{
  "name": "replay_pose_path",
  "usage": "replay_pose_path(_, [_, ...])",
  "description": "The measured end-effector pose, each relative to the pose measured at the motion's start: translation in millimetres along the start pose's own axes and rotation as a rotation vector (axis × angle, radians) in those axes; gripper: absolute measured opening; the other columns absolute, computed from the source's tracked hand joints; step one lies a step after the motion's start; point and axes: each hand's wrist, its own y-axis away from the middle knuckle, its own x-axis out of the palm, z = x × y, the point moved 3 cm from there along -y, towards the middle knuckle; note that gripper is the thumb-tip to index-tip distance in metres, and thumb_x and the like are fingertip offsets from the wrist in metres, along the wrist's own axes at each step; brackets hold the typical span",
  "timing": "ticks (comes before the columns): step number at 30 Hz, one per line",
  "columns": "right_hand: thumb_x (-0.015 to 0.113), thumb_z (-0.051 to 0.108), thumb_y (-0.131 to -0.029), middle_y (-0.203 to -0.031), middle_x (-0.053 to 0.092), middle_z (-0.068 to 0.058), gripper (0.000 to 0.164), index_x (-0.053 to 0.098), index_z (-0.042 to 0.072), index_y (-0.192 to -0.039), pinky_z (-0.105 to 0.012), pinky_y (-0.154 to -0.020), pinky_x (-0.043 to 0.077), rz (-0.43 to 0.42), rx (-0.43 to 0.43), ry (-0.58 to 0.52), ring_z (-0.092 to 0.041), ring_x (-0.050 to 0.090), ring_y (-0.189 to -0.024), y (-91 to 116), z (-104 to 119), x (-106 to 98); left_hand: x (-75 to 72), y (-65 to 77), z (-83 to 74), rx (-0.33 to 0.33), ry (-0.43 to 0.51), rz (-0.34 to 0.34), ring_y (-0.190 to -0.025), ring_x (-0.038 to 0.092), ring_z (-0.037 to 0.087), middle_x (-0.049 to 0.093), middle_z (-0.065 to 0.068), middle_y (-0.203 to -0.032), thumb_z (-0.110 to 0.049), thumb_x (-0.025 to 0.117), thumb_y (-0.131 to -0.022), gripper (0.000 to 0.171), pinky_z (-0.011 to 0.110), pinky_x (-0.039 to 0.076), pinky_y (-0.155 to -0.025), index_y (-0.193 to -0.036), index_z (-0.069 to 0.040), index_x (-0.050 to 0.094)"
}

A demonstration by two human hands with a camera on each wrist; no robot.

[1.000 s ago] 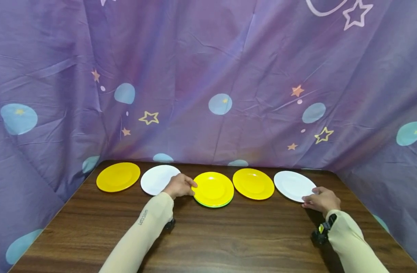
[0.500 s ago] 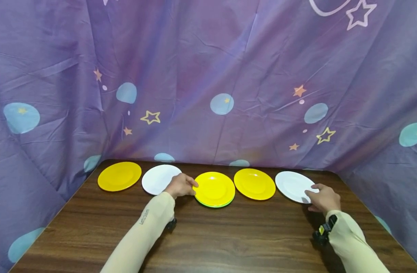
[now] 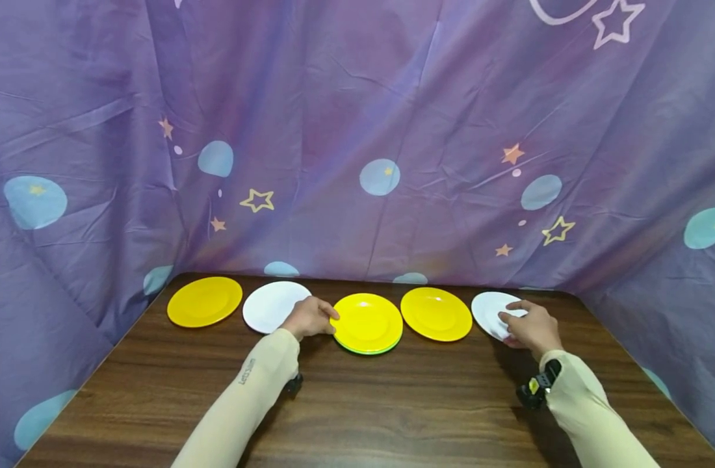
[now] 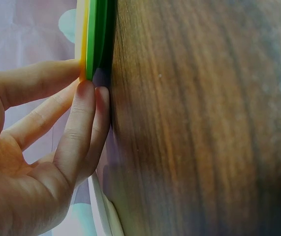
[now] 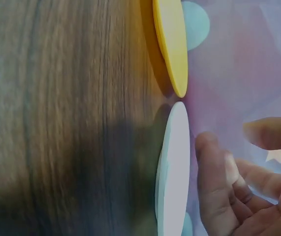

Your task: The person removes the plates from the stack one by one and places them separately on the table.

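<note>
At mid-table a yellow plate (image 3: 366, 322) lies on a green plate (image 3: 375, 353). My left hand (image 3: 309, 318) pinches their left rim; in the left wrist view the thumb meets the yellow plate and fingers (image 4: 83, 101) reach the edge of the green plate (image 4: 98, 34). Over the white plate (image 3: 487, 312) at the far right, my right hand (image 3: 534, 327) hovers with loosely bent fingers, covering part of it. The right wrist view has a gap between this hand (image 5: 243, 196) and the white plate (image 5: 175, 172); nothing is held.
Between the stack and the right white plate is another yellow plate (image 3: 436, 314). Leftward lie a white plate (image 3: 270, 307) behind my left hand and a yellow plate (image 3: 204, 302). They line the far side of the wooden table (image 3: 404, 416), before a purple curtain (image 3: 311, 130).
My right hand has let go of the right white plate's rim, lifted, and moved left over that plate. The left hand stays at the stack.
</note>
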Motion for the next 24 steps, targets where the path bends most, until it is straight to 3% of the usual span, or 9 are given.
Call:
replay_pose_path(4, [0.06,0.015,-0.097,-0.073,0.067,-0.004,0.053,0.045,-0.01,-0.141,-0.031,-0.058,0.061,0.059,-0.024,-0.061,-0.009,0.068,-0.056,1,2,7,0.2,0.4,-0.2,0.013,-0.004,-0.006,-0.08,0.064,0.013,0.078,0.01,-0.097,0.001,0.078,-0.075,0.024,0.02,0.05,-0.067,-0.099,-0.004,0.078])
replay_pose_path(9, [0.058,0.008,-0.098,-0.086,0.069,-0.006,0.053,0.038,-0.012,-0.143,-0.029,-0.059,0.061,0.15,-0.131,-0.167,-0.01,0.07,-0.064,2,9,17,-0.4,-0.2,-0.1,0.026,-0.025,-0.025,-0.081,0.064,0.014,0.078,0.009,-0.096,0.0,0.08,-0.073,0.023,0.021,0.049,-0.068,-0.096,-0.005,0.078])
replay_pose_path(14, [0.057,0.004,-0.097,-0.086,0.069,-0.007,0.051,0.038,-0.013,-0.142,-0.03,-0.063,0.061,0.208,-0.215,-0.208,-0.012,0.072,-0.068,4,16,25,0.0,-0.5,-0.4,0.023,-0.018,-0.019,-0.081,0.063,0.014,0.078,0.009,-0.097,-0.001,0.08,-0.074,0.023,0.021,0.049,-0.067,-0.097,-0.005,0.078])
replay_pose_path(24, [0.058,0.005,-0.097,-0.093,0.067,-0.016,0.048,0.044,-0.012,-0.14,-0.035,-0.067,0.062,0.286,-0.226,-0.196,-0.02,0.072,-0.073,9,25,45,-1.3,0.0,0.5,0.013,-0.029,-0.021,-0.086,0.062,0.017,0.075,0.009,-0.099,-0.002,0.08,-0.073,0.031,0.022,0.05,-0.072,-0.104,-0.004,0.075])
